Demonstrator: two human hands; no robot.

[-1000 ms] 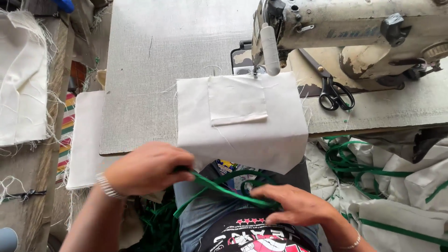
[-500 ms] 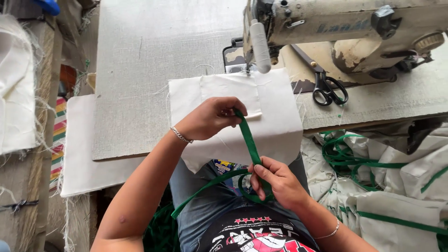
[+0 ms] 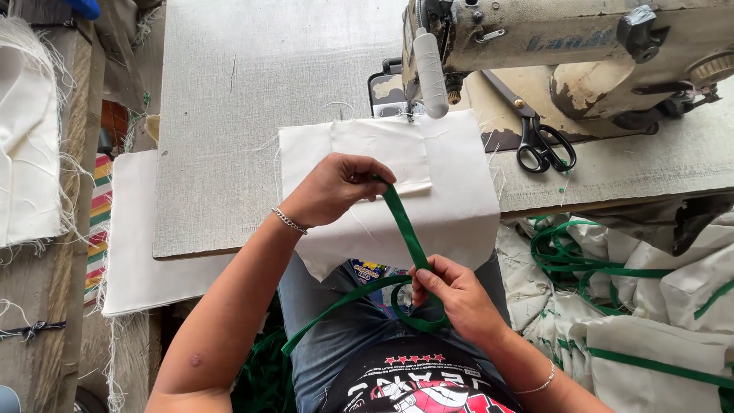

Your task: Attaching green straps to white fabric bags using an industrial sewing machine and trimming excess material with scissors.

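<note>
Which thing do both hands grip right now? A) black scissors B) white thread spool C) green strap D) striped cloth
C: the left hand pinches the upper end of the green strap over the cream fabric panel, and the right hand holds it lower down; the scissors lie untouched on the table.

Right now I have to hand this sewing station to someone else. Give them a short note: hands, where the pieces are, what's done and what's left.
Left hand: pinching the upper end of the green strap against the white fabric piece, just below its small sewn-on patch.
Right hand: gripping the same strap lower down, over the lap; the rest loops down.
Fabric piece lies on the table in front of the sewing machine, top edge near the needle. Scissors sit to its right.
Done: patch looks attached.
Left: the strap looks not yet sewn on.
</note>
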